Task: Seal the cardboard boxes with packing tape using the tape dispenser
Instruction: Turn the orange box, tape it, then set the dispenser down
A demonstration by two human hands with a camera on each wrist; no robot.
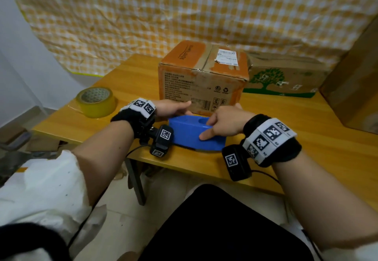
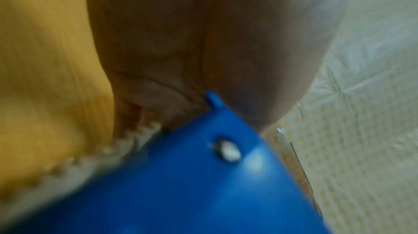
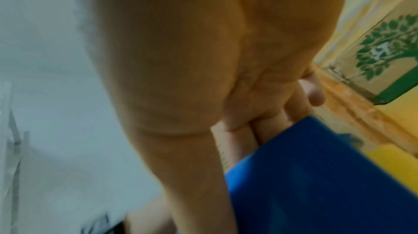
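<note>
Blue plastic, the body of the tape dispenser (image 1: 190,132), lies on the wooden tabletop (image 1: 286,137) near its front edge, directly in front of the orange cardboard box (image 1: 202,78). Much of the dispenser is hidden: its far end lies under the fingers of both hands, and its underside cannot be seen. The left wrist view is blurred but shows a serrated blade (image 2: 126,141) along one edge of the dispenser and a metal rivet (image 2: 226,150) in its side. The left hand (image 1: 171,108) rests at the dispenser's left far corner with fingers extended toward the box; whether they clamp the dispenser cannot be told. The right hand (image 1: 225,121) grips the dispenser's right end, thumb on the near face and fingers curled over the top. The right wrist view is blurred and mostly filled by the palm. The orange box stands with its top flaps closed and a white shipping label (image 1: 227,57) on top; its contents are not visible. Just right of it lies a second box with a green tree print (image 1: 284,80), partly hidden behind the first. A third box (image 1: 356,88) is cut off at the right edge. A roll of yellowish tape (image 1: 96,102) lies on the tabletop to the left.
</note>
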